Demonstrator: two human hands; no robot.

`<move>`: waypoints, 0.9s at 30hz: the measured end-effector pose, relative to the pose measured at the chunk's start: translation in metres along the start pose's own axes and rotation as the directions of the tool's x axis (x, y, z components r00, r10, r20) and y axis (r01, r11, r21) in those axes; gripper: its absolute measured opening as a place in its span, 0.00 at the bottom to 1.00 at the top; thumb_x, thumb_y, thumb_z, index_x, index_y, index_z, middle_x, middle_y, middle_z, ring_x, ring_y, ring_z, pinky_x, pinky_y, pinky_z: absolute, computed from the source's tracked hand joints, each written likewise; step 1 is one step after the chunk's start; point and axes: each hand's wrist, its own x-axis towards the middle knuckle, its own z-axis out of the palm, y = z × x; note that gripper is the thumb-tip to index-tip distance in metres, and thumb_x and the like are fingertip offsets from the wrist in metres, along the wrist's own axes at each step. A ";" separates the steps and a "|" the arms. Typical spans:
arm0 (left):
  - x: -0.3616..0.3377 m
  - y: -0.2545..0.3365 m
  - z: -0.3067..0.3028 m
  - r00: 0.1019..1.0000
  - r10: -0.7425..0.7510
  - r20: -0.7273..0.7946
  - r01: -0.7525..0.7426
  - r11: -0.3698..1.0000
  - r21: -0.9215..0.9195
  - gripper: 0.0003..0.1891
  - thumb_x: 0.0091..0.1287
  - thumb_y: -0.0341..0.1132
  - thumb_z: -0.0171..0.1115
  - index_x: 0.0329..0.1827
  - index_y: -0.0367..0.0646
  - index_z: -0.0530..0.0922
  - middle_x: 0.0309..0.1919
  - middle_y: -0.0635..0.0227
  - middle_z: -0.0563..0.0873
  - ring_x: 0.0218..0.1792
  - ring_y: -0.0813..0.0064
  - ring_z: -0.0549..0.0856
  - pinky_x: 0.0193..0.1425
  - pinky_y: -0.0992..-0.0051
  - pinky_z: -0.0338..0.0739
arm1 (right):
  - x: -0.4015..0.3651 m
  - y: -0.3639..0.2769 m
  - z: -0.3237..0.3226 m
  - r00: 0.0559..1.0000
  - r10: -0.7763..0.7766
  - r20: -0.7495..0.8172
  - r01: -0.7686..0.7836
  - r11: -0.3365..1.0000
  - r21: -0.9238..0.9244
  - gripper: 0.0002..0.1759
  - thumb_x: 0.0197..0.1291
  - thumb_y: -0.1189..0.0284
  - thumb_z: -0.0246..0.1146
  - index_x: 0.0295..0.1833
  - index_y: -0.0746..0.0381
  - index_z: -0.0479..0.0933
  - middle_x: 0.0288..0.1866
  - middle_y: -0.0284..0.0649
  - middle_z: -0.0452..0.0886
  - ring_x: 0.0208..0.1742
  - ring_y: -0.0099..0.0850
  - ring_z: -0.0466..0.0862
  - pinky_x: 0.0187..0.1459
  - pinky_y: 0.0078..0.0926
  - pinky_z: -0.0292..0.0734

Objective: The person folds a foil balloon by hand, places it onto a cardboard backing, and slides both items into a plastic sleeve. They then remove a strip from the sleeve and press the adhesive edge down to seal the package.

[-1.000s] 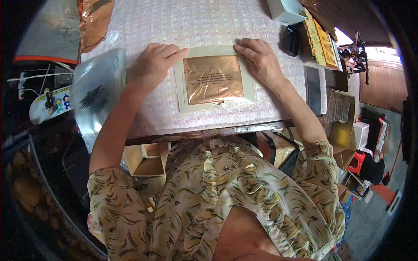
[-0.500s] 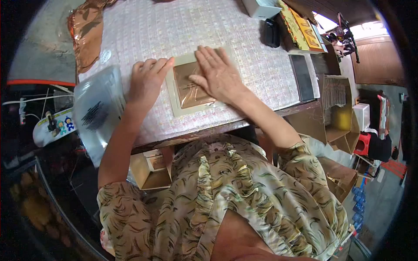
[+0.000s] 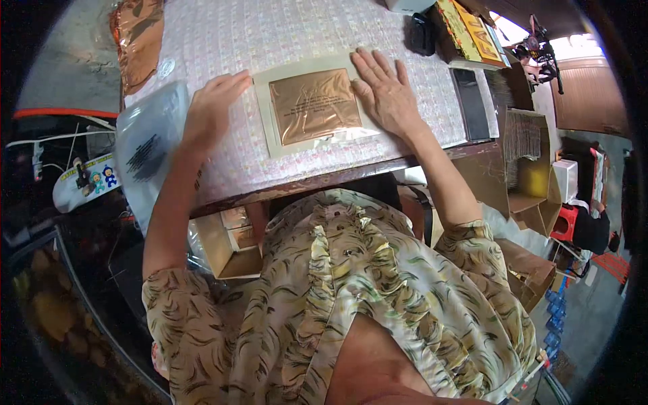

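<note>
A copper-coloured square packet (image 3: 315,108) with small dark print lies flat on a pale, larger sheet (image 3: 264,111) on the patterned tablecloth. To its right, my right hand (image 3: 387,94) lies with its fingers spread, the thumb at the packet's right edge. My left hand (image 3: 214,111) is left of the sheet, slightly blurred, fingers extended, with nothing seen in it. Clear plastic bags (image 3: 152,145) with dark print hang over the table's left edge beside my left forearm.
Copper-coloured wrapping (image 3: 140,44) lies at the far left. A black case (image 3: 421,35), a yellow box (image 3: 472,34) and a dark phone-like slab (image 3: 470,104) are on the right. Cardboard boxes (image 3: 239,263) stand below the table edge, and others to the right.
My right hand has moved right, off the packet, uncovering its print. My left hand has shifted slightly left, away from the sheet. The packet and sheet appear a little higher in view.
</note>
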 end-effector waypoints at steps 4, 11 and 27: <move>0.052 -0.005 0.002 0.953 -0.288 0.093 0.302 0.876 -0.375 0.18 0.74 0.27 0.53 0.63 0.39 0.84 0.56 0.53 0.90 0.58 0.53 0.88 0.64 0.61 0.81 | 0.005 0.023 0.000 1.000 -0.022 0.016 0.018 0.966 0.259 0.31 0.84 0.54 0.46 0.85 0.53 0.60 0.85 0.40 0.65 0.87 0.41 0.59 0.86 0.52 0.39; 0.159 0.047 0.034 0.877 -0.256 0.405 0.306 0.950 -0.063 0.26 0.64 0.59 0.71 0.50 0.44 0.88 0.43 0.56 0.92 0.43 0.58 0.90 0.46 0.60 0.83 | 0.034 0.042 0.004 0.987 0.151 0.051 -0.127 0.555 0.822 0.32 0.82 0.62 0.56 0.81 0.71 0.62 0.71 0.42 0.82 0.73 0.29 0.78 0.78 0.31 0.65; 0.129 0.060 -0.061 0.806 -0.221 0.549 0.473 0.797 -0.374 0.20 0.66 0.53 0.76 0.41 0.42 0.93 0.30 0.74 0.88 0.33 0.82 0.81 0.41 0.74 0.77 | 0.036 -0.001 -0.058 0.921 0.219 0.321 -0.222 -0.381 0.897 0.07 0.66 0.76 0.73 0.46 0.67 0.87 0.43 0.41 0.92 0.43 0.27 0.91 0.50 0.24 0.87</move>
